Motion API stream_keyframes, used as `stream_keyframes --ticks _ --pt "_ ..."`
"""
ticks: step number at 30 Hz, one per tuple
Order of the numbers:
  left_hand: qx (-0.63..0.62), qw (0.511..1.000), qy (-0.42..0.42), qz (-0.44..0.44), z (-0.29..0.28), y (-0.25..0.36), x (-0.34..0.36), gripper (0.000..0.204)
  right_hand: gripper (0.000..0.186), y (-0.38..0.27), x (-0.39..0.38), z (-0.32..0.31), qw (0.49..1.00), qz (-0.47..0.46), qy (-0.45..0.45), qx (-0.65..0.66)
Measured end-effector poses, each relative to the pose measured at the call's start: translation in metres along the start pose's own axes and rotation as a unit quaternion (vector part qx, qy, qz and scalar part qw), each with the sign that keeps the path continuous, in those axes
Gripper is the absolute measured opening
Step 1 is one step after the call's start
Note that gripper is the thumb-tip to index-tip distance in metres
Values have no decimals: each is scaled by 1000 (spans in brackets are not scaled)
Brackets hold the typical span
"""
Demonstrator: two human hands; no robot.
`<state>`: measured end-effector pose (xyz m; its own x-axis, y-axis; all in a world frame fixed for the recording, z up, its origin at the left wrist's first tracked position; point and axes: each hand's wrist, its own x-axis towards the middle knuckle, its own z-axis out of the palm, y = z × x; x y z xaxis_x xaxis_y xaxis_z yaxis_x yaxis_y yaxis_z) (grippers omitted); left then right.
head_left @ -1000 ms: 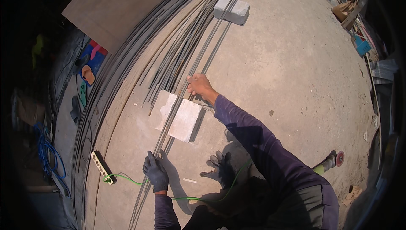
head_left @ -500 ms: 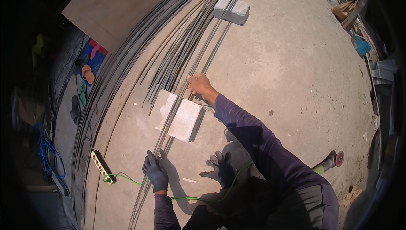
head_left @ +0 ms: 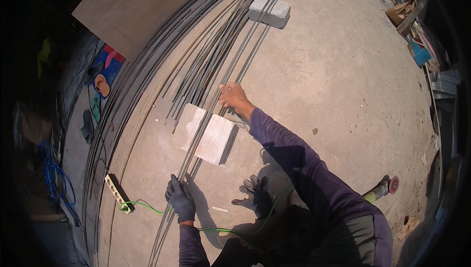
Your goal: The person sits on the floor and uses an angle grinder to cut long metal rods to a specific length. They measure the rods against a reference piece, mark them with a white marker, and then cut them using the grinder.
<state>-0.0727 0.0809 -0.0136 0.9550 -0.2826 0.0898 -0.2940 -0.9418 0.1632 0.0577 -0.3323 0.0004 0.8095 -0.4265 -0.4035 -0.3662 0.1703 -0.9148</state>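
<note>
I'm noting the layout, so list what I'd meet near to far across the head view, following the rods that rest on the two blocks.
Gloved left hand → white block → bare right hand → grey block.

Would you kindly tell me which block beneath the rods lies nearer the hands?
The white block, between the gloved left hand and bare right hand; the grey block lies well beyond both.
</note>
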Motion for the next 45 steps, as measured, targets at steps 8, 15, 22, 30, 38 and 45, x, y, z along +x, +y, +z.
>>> stream_keyframes --ticks 8,15,22,30,38,45 --pt "-10 1000 -2 -5 1 0 0 57 32 5 -1 4 1000 -8 -7 -10" --pt "-10 1000 -5 -7 -1 0 0 58 33 6 -3 6 1000 2 -12 -2" --pt "-4 1000 0 2 2 -1 0 61 33 8 1 4 1000 -1 -14 -15" --pt "-2 1000 2 -8 1 0 0 57 32 -1 -3 2 1000 -2 -16 -4" --pt "-11 1000 2 3 0 -1 0 58 32 0 0 0 1000 0 -16 -23" --pt "-1 1000 3 7 1 -3 0 58 32 -1 0 0 1000 -7 -21 -17"
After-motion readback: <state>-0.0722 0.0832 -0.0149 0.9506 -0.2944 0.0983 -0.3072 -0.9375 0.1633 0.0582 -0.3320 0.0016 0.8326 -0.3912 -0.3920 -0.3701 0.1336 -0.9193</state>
